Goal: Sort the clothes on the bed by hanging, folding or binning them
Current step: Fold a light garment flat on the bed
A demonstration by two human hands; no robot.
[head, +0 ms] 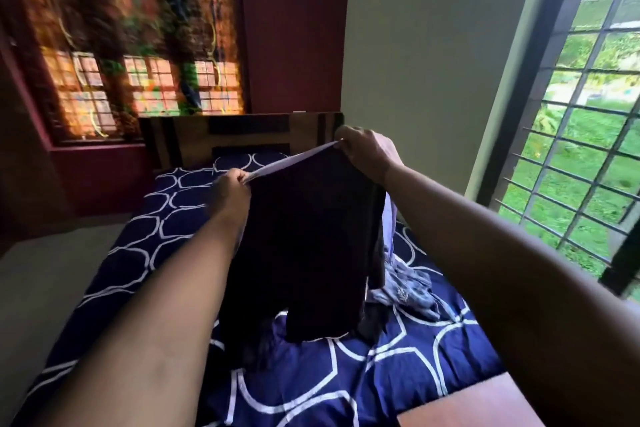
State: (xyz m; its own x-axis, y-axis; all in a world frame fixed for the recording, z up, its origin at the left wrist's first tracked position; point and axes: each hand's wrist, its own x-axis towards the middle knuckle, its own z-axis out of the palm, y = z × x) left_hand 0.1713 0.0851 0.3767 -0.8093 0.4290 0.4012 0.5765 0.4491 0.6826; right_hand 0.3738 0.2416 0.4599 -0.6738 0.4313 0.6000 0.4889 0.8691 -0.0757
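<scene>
**Dark garment held up over bed**

Left grip (230,184) and right grip (363,149) are each clamped on one end of the white waistband (291,159), which is taut between them. The garment (304,246) hangs flat above the middle of the bed (398,367), hem low over the sheet (navy, white loops). A crumpled blue-grey pile (408,288) lies on the bed's right side, just beside the hem. The headboard (194,139) is at the bed's far end.

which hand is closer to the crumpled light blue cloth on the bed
Right. The right hand is above the light blue cloth; the left hand is across the dark garment from it.
</scene>
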